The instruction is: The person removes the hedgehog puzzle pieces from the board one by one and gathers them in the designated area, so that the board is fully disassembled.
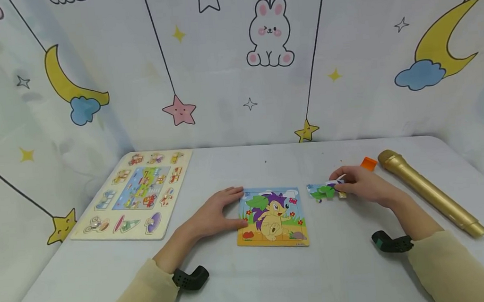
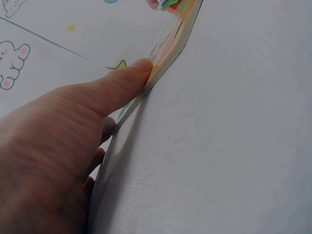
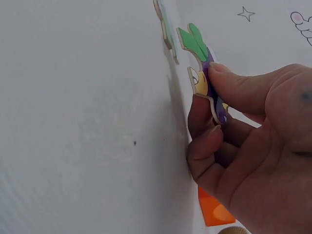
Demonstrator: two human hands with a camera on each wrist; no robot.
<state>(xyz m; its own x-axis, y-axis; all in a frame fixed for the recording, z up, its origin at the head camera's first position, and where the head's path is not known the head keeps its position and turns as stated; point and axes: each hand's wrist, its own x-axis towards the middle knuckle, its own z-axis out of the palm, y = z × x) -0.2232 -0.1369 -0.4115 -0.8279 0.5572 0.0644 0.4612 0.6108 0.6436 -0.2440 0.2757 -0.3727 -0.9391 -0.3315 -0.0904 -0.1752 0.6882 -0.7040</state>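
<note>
A square picture puzzle (image 1: 275,219) with a purple-haired hedgehog lies flat on the white table. My left hand (image 1: 213,215) rests at its left side, thumb and fingertips touching the edge. In the left wrist view the thumb (image 2: 129,78) lies on the board's rim. My right hand (image 1: 366,184) is right of the board, pinching a puzzle piece (image 3: 202,83) between thumb and fingers. That piece shows green leaf shapes, purple and an eye on yellow. Another piece (image 3: 165,29), seen edge-on in the right wrist view, lies just beyond it.
A wooden board (image 1: 120,227) with vehicle pictures lies at the back left. To the right are an orange object (image 1: 368,163) and a long gold microphone (image 1: 433,193). A patterned cloth backdrop (image 1: 236,75) rises behind the table.
</note>
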